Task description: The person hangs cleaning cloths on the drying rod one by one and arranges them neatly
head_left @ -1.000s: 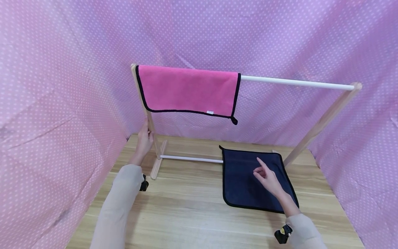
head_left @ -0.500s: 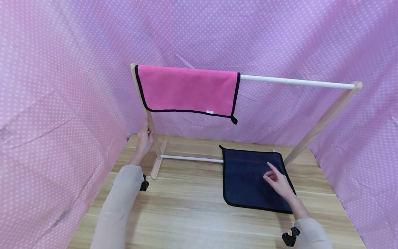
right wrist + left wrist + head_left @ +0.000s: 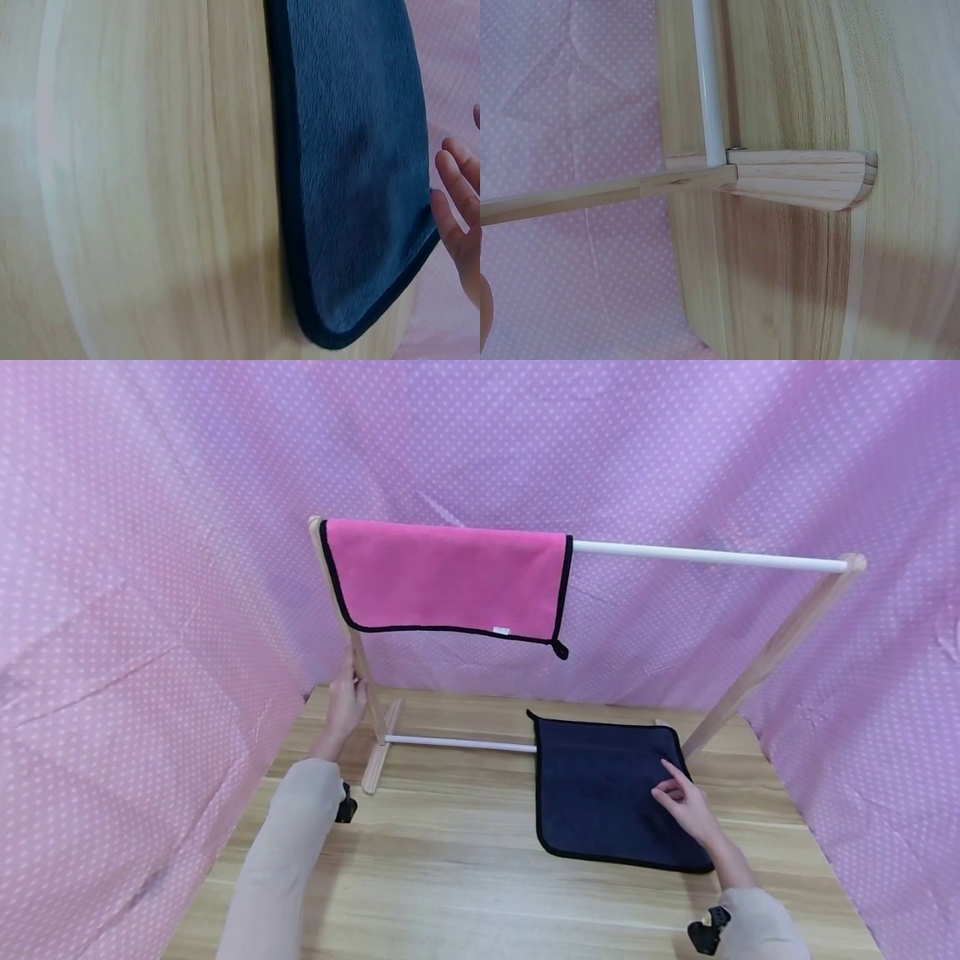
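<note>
A small wooden drying rack (image 3: 780, 647) with white rods stands on the table. Over the left part of its top rod hangs a pink towel (image 3: 450, 581) with black edging, a loop at its lower right corner. My left hand (image 3: 346, 703) holds the rack's left post below the towel; in the left wrist view only fingertips (image 3: 484, 300) show beside the post. A dark navy towel (image 3: 600, 793) lies spread flat at the right, covering part of the lower rod. Above its right side hovers my right hand (image 3: 687, 806), index finger extended, the other fingers loosely bent, holding nothing.
The wood-grain table (image 3: 450, 877) extends in front of the rack. Pink dotted cloth (image 3: 480, 443) hangs behind and on both sides. The right half of the top rod (image 3: 705, 556) is bare, and a foot (image 3: 802, 176) supports the left post.
My right hand has moved right and slightly toward me over the navy towel. My left hand stays on the post, and both towels lie as before.
</note>
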`<state>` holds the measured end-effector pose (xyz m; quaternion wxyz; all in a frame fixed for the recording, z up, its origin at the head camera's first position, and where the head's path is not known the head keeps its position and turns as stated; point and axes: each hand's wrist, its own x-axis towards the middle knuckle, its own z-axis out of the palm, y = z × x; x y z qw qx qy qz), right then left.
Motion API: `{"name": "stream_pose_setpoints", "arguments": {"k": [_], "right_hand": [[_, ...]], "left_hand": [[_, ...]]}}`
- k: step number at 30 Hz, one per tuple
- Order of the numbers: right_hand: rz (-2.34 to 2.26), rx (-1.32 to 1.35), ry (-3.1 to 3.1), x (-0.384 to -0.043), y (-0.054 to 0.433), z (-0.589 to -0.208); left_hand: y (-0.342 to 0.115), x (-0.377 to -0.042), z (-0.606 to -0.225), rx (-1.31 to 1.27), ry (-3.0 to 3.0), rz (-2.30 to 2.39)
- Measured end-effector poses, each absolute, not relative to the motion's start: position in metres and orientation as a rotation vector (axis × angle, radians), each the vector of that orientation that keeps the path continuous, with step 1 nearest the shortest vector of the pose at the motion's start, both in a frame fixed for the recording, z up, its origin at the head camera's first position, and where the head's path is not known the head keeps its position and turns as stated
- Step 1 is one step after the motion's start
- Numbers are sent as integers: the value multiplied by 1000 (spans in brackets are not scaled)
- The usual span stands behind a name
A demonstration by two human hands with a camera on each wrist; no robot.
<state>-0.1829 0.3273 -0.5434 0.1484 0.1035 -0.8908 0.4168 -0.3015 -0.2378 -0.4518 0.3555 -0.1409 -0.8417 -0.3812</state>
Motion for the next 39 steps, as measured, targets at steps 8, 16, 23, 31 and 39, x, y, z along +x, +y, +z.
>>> {"name": "stream_pose_setpoints", "arguments": {"k": [8,16,23,31,39], "right_hand": [[1191,244,-2560,-177,340,-542],[1033,161,-2608,-173,357,-554],[1133,94,-2673,-168,361,-556],[1171,-22,-2803,-170,365,-556],[1155,-77,-2894,-178,365,-551]], "left_hand": [[-238,-302,-452,-365,-2177,-960],[-238,-301,-452,-347,-2186,-955],[-237,-301,-451,-345,-2186,-955],[-237,-301,-451,-354,-2174,-975],[-237,-303,-454,-372,-2158,-966]]}}
